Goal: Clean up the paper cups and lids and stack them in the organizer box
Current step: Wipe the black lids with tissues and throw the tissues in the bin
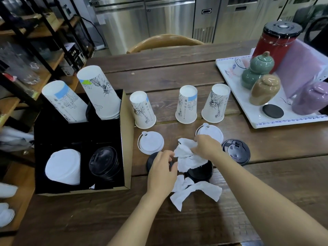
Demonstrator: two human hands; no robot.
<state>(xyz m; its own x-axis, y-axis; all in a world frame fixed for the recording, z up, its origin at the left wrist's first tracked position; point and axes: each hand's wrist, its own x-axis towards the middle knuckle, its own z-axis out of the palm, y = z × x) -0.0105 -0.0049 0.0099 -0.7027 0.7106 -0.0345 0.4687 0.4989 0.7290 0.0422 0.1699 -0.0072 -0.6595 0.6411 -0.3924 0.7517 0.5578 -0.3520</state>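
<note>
1. R hand [206, 146] near table centre, fingers pinched shut on a crumpled white tissue [186, 155]; the tissue drapes over a black lid [200, 172] just below.
2. L hand [162, 172] at approx 9 o'clock of that lid, fingers curled narrow over a 2nd black lid [150, 161]; can't tell if it's actually gripped.
3. More white tissue [195, 191] lies flat at 6 o'clock of the hands.
4. Three paper cups [186, 105] stand upside down in a row at 12 o'clock, apart from each other.
5. Loose lids: white lid [150, 142] at 10 o'clock, another white lid [213, 132] partly under R hand, black lid w/ print [236, 151] at 3 o'clock.
6. Organizer box [126, 132] at 9 o'clock, on table edge: two inverted cup stacks [99, 93] in far compartments, white lid stack [63, 168] and black lid stack [104, 163] in near ones.
7. Tray [236, 96] w/ jars at 2 o'clock.
</note>
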